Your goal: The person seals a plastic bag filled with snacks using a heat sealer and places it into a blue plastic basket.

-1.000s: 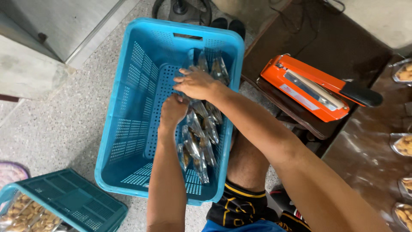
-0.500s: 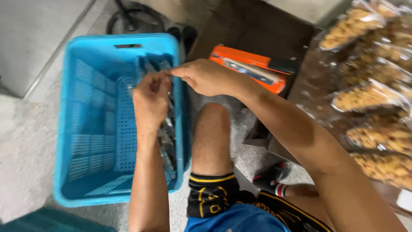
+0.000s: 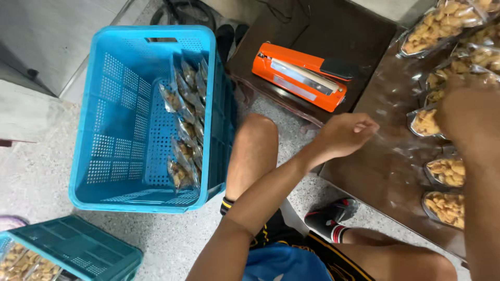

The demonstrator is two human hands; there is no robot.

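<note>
My left hand [image 3: 346, 135] hovers over the near edge of a dark brown low table [image 3: 385, 171], fingers curled in with nothing visible in them. My right hand [image 3: 466, 112] is seen from the back, reaching down onto clear bags of yellow-brown snacks [image 3: 445, 171] laid in a row on the table; its fingers are hidden. A blue plastic crate [image 3: 83, 130] stands on the floor to the left, with several filled snack bags [image 3: 185, 130] stood on edge along its right wall.
An orange heat sealer [image 3: 297, 78] lies on a dark stand behind the table. A teal crate [image 3: 78, 250] with more snacks sits at the bottom left. My bare knee [image 3: 255, 145] is between the blue crate and the table.
Both hands have left the blue crate and swung right to the table. The view has turned right with them, and the bags stay in the crate.
</note>
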